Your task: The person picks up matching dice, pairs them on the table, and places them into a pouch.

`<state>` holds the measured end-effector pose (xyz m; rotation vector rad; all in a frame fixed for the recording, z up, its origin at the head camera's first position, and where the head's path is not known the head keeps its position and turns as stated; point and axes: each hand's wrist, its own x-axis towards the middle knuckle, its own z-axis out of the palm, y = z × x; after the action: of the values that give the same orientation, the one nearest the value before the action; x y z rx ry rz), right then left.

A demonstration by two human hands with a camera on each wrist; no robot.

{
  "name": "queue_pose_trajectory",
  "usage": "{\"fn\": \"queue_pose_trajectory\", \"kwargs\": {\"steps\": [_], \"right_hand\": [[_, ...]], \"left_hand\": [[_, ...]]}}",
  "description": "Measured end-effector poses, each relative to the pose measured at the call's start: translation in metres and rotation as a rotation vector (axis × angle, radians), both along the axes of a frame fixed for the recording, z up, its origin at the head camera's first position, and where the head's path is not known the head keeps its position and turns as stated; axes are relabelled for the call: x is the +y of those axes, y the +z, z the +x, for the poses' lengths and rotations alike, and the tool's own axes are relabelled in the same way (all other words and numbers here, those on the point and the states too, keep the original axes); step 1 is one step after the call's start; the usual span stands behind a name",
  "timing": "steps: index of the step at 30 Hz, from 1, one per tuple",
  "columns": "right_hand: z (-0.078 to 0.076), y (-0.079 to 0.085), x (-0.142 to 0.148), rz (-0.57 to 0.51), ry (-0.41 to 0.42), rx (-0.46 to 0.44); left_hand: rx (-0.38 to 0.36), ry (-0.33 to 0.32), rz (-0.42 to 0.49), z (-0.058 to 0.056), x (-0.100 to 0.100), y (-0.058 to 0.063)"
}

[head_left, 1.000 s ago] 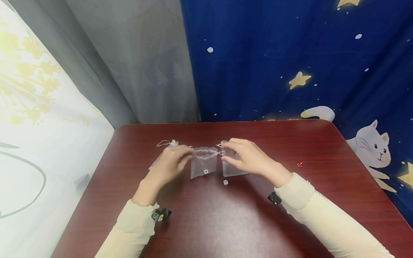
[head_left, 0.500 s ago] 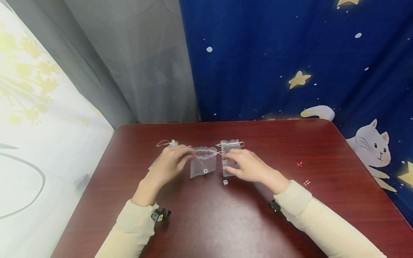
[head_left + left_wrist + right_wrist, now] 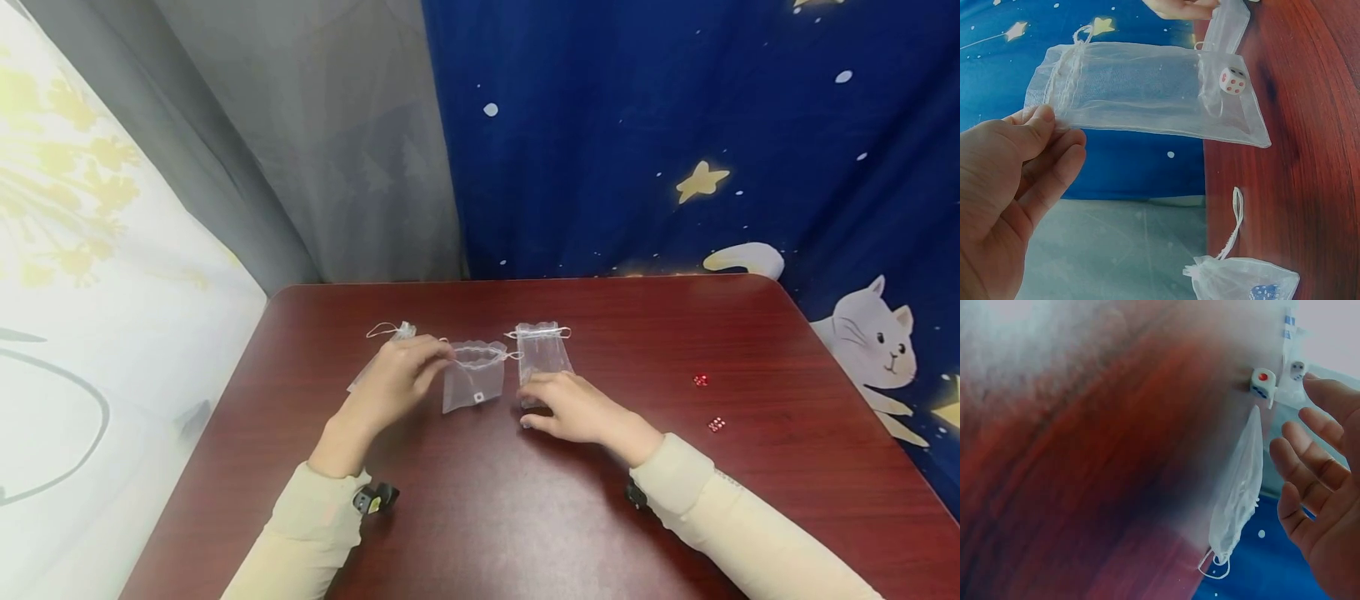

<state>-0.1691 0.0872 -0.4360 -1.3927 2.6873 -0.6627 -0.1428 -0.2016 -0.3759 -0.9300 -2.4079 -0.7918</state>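
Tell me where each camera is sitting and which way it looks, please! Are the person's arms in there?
Head: worn on the head, looking forward and down at the table; the left hand, right hand and both sleeves show.
Left wrist: on that wrist, looking at the mesh bag the left hand pinches; that hand shows big.
Right wrist: on that wrist, looking toward a loose die; the right hand shows.
Shared: head and left wrist both see the pinched bag, with a bagged die inside.
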Motion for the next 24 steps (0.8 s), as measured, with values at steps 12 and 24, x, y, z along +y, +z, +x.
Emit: {"fn": "queue_pose_trajectory", "kwargs": {"steps": [12,24], "right_hand": [[0.003,-0.009,-0.005,0.060,0.036,0.006],[0.005,-0.011,-0.008,0.098,0.052,0.025]], "left_hand": [[-0.005,0.005,-0.018,0.000,-0.001,0.000],[-0.009,0.013,-0.028,0.000,-0.002,-0.002]]}}
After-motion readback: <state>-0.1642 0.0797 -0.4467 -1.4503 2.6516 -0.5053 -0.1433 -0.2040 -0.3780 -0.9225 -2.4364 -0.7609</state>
